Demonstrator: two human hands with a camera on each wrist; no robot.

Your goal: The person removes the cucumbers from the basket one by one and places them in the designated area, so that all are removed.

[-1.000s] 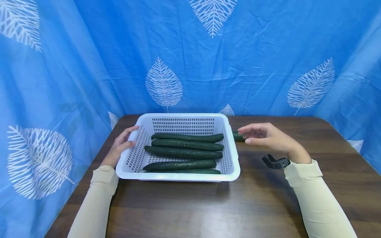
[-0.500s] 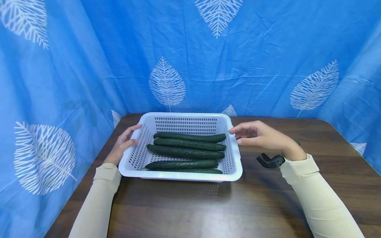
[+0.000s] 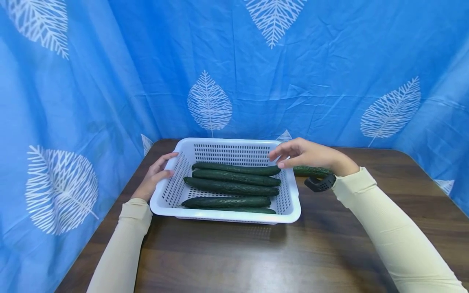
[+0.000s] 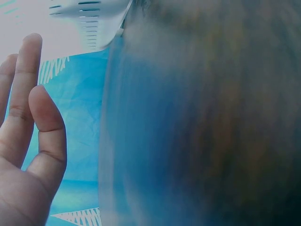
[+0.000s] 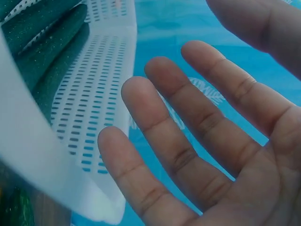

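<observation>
A white perforated basket (image 3: 289, 203) sits on the dark wooden surface (image 3: 256, 260), with five dark green cucumbers (image 3: 231, 188) lying lengthwise inside it, side by side. The left hand (image 3: 155, 177) rests against the basket's left rim, fingers laid along the edge and thumb on the wall, its grip loose rather than clenched. The right hand (image 3: 305, 154) hovers over the basket's far right corner with fingers spread and relaxed, its grip released and holding nothing; in the right wrist view the straight fingers (image 5: 188, 141) are just beside the basket's slotted wall (image 5: 89, 94). A sixth cucumber (image 3: 311, 171) lies on the surface outside the basket, just beside its right wall, partly hidden behind the right wrist and its black wrist strap (image 3: 319, 184). Blue cloth with white leaf prints (image 3: 209, 101) hangs behind and to both sides. The left wrist view is mostly blurred.
</observation>
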